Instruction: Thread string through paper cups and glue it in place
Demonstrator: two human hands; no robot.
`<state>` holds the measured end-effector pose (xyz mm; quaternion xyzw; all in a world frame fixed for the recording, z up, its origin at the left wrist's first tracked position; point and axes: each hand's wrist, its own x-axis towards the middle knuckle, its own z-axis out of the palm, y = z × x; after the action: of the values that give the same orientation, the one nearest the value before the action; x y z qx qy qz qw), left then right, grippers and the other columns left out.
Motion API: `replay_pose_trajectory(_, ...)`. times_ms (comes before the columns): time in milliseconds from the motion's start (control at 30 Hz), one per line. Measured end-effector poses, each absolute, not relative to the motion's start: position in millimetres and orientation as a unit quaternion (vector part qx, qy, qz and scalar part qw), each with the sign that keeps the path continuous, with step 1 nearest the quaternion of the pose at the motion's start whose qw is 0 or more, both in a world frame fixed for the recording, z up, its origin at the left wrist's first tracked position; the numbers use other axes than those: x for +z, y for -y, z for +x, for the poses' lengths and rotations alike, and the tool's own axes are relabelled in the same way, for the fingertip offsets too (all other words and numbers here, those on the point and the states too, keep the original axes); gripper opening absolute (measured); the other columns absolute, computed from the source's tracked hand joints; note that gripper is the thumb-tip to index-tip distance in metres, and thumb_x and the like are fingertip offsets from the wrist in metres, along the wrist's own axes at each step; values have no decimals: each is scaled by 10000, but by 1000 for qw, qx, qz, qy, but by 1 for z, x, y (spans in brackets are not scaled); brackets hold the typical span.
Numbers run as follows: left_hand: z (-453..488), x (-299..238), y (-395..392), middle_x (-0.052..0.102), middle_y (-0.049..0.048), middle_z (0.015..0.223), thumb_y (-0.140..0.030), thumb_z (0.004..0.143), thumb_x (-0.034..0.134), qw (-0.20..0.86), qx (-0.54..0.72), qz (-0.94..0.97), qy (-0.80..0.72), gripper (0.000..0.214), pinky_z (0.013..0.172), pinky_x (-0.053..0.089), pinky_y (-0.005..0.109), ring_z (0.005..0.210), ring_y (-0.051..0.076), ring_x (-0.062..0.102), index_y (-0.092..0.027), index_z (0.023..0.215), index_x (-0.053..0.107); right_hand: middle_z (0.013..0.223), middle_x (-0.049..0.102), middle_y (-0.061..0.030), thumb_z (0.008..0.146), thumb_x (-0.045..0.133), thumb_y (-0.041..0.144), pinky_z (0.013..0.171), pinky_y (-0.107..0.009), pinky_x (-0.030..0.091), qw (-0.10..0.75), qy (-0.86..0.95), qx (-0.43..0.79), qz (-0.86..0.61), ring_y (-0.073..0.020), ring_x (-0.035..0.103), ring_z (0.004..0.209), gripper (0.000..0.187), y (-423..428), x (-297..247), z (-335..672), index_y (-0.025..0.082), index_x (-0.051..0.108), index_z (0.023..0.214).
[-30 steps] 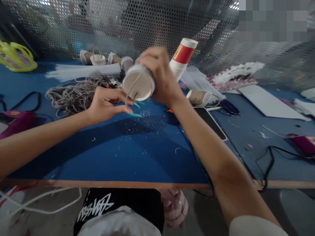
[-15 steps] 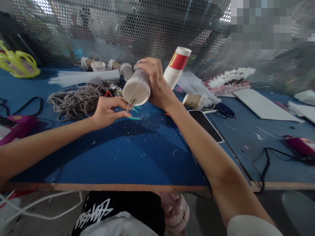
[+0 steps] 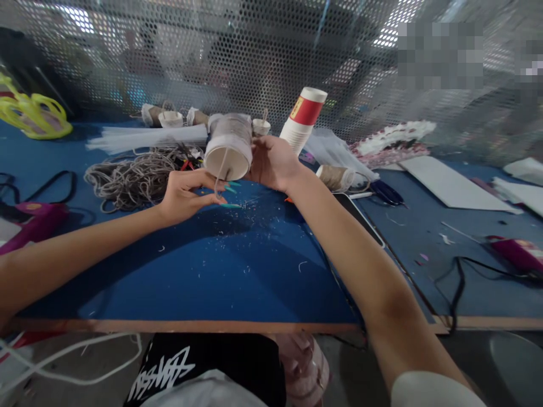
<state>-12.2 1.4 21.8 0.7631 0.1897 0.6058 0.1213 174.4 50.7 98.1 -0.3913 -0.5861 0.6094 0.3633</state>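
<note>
A paper cup (image 3: 230, 135) wrapped in grey material is tipped toward me, its white inside showing and a thin cord (image 3: 219, 176) coming out of it. My left hand (image 3: 184, 195), with long teal nails, pinches the cord just below the cup's rim. My right hand (image 3: 275, 163) holds the cup from its right side, and its fingertips are partly hidden behind it. A heap of grey cord (image 3: 131, 178) lies left of the cup. Behind and to the right leans a stack of white paper cups (image 3: 302, 120) with a red band.
Pink glue guns lie at the left (image 3: 36, 220) and right (image 3: 515, 251). Right of my forearm are a phone (image 3: 365, 220), a twine-wrapped cup (image 3: 335, 178) and white boards (image 3: 456, 183). A yellow basket (image 3: 36, 113) stands far left. A perforated metal screen (image 3: 237, 51) closes the back.
My right hand has slid down from the cup's top to its lower right side. The cup has turned slightly and shifted left. My left hand keeps its pinch on the cord.
</note>
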Motion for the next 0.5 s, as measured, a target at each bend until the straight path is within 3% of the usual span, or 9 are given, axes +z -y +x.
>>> replay_pose_trajectory(100,-13,21,-2,745,24,717,-428,732,799,174,610,741,-218,227,630,585,207,694,129,712,-217,704,723,752,624,-25,830,434,627,884,-428,531,370,520,682,-358,-219,624,981,434,-46,103,169,208,533,776)
replay_pose_trajectory(167,-13,20,-3,741,29,718,-445,722,802,201,601,734,-244,241,629,585,226,706,139,708,-219,695,721,774,640,-7,760,512,661,920,-387,514,370,504,702,-340,-196,623,988,457,-41,103,164,206,551,787)
replay_pose_trajectory(300,-12,18,-2,743,42,727,-486,717,791,193,585,735,-283,283,680,592,270,738,163,714,-216,668,720,817,658,45,708,650,508,949,-307,499,443,514,674,-292,-151,626,1005,338,-33,96,154,223,585,878)
replay_pose_trajectory(500,-12,16,-3,755,55,753,-545,697,778,181,561,746,-309,342,722,593,286,737,169,711,-209,664,728,877,674,49,650,783,410,895,-291,540,460,468,701,-280,-152,633,988,363,-34,86,152,244,614,924)
